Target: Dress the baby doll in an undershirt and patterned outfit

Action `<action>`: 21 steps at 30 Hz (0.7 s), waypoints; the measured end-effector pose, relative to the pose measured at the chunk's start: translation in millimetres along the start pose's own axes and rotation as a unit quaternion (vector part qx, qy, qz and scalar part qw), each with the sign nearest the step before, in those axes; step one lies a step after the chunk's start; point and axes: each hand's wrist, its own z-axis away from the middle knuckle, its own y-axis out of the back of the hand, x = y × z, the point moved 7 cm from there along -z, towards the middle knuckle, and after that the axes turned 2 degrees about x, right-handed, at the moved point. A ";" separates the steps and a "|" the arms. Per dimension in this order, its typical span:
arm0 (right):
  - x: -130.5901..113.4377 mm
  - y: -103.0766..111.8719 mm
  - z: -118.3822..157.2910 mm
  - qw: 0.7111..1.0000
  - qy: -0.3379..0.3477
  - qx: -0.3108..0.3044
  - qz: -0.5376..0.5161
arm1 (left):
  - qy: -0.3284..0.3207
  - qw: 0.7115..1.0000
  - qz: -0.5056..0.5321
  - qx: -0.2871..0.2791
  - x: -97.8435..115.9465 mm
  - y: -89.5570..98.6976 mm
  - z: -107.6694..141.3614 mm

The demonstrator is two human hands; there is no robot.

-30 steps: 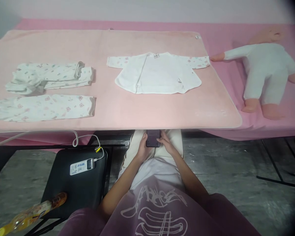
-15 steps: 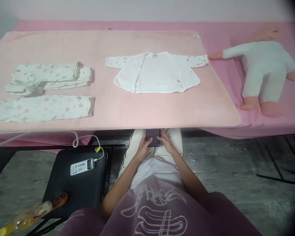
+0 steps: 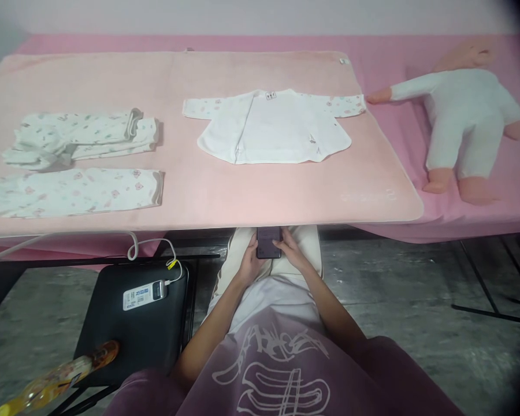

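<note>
A dark smartphone (image 3: 267, 244) is held low between my thighs, just below the table's front edge. My left hand (image 3: 250, 261) is closed around its left side. On the other side my right hand (image 3: 291, 249) grips it, with the thumb over the screen. Above on the table, a white baby shirt (image 3: 277, 128) with patterned sleeves lies spread flat on a pink blanket (image 3: 251, 199). To its left are a folded patterned garment (image 3: 82, 136) and patterned baby trousers (image 3: 73, 193). Neither hand touches the clothes.
A baby doll (image 3: 468, 121) in a white suit lies at the right, one hand by the shirt's sleeve. A black stool (image 3: 108, 323) at my left bears a power bank (image 3: 144, 295) with a white cable (image 3: 134, 245). A drink bottle (image 3: 47, 384) stands beside me.
My left thumb has moved off the phone's screen to its side, while the right thumb reaches over the screen. The view has shifted slightly; the clothes and doll stay put.
</note>
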 end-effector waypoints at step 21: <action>2.3 1.5 5.0 1.000 -0.016 -0.015 -0.013 | -0.073 0.993 -0.049 0.081 -0.5 -8.7 -7.1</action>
